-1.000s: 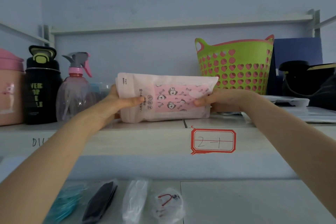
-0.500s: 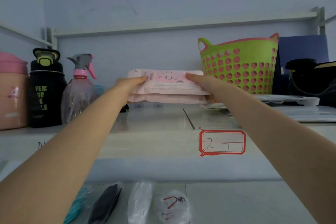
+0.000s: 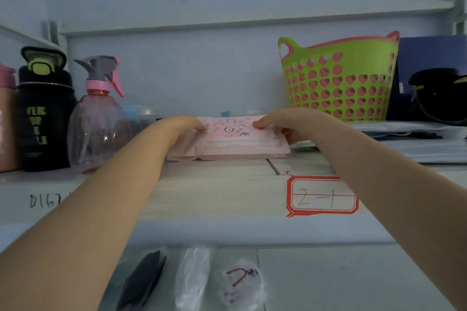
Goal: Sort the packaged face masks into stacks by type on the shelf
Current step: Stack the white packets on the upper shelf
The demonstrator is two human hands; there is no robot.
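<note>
My left hand (image 3: 185, 124) and right hand (image 3: 285, 121) grip both ends of the pink mask pack (image 3: 235, 140) lying mid-frame on the shelf (image 3: 214, 184), basket (image 3: 338, 78) at upper right.

**Pale shelf with mask packs, bottles and a basket**

A pale shelf (image 3: 214, 184) runs across the view. Pink mask packs (image 3: 235, 144) lie stacked flat at its centre. At nine o'clock stand a clear spray bottle (image 3: 98, 124), a black bottle (image 3: 43, 118) and, at the frame edge, a pink container (image 3: 6, 129). At two o'clock stands a green basket (image 3: 338, 78) with heart-shaped holes. At three o'clock lie flat grey bags (image 3: 417, 146). A red-bordered label (image 3: 322, 195) sticks to the front edge at four o'clock. At six o'clock, on a lower surface (image 3: 341, 280), lie a black mask (image 3: 141, 283), a white mask (image 3: 193, 278) and a round clear pack (image 3: 240, 283).
</note>
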